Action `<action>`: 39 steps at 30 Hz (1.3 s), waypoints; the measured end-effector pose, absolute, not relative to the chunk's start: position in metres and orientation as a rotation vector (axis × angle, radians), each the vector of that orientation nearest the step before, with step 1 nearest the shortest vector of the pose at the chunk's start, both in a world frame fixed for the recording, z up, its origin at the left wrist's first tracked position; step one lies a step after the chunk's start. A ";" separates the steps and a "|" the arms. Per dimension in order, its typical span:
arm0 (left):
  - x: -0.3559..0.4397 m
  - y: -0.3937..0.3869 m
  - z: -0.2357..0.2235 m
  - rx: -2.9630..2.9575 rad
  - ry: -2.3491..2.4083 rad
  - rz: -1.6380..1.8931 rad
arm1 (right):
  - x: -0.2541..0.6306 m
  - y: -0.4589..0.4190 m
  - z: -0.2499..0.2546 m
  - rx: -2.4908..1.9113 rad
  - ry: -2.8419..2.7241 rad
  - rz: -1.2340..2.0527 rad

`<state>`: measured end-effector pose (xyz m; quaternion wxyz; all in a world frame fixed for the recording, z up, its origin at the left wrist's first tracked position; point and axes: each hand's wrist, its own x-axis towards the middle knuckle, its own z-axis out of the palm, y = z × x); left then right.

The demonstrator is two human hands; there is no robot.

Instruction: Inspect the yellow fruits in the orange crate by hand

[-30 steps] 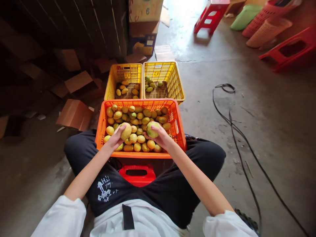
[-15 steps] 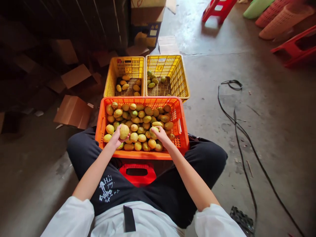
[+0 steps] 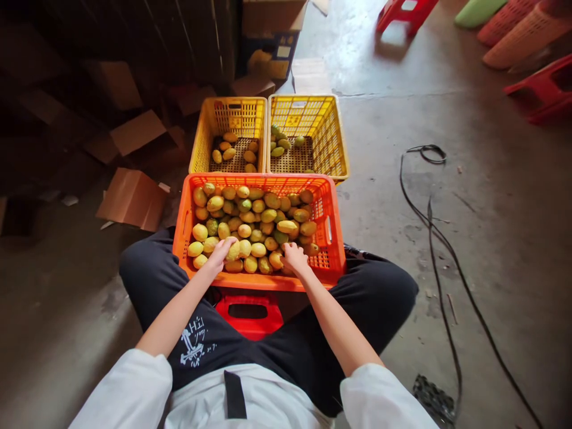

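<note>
A shallow orange crate sits between my knees, filled with lemons in yellow and greenish tones. My left hand is closed around one yellow, bumpy lemon near the crate's front left, just above the others. Over the front right of the pile is my right hand, palm down, with thumb and forefinger apart. Its fingertips reach down among the fruit beside a yellow-orange lemon; no lemon shows in its grasp, and some fingers are hidden.
Behind the orange crate stand two yellow crates, the left with several yellow fruits and the right with greener ones. Cardboard boxes lie left. A black cable runs across the floor right. Red stools stand farther off.
My right hand has let go of a greenish lemon, which lies in the pile, and has moved slightly nearer to me. My left hand has lowered with its lemon and turned over.
</note>
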<state>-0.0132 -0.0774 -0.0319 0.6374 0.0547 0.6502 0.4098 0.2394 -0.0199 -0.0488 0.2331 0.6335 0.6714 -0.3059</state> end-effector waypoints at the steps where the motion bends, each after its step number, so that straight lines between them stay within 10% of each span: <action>1: -0.011 -0.076 -0.028 0.107 1.514 0.933 | 0.241 -0.022 -0.052 1.752 1.812 -0.831; 15: -0.008 -0.066 0.007 0.034 1.470 1.029 | 0.235 0.006 -0.033 1.898 1.849 -1.282; 22: -0.004 -0.066 0.016 0.002 1.312 1.073 | 0.229 -0.008 0.037 1.266 1.310 -3.070; 39: -0.008 -0.058 0.025 -0.136 1.236 1.046 | 0.214 -0.006 -0.009 1.946 0.744 -3.292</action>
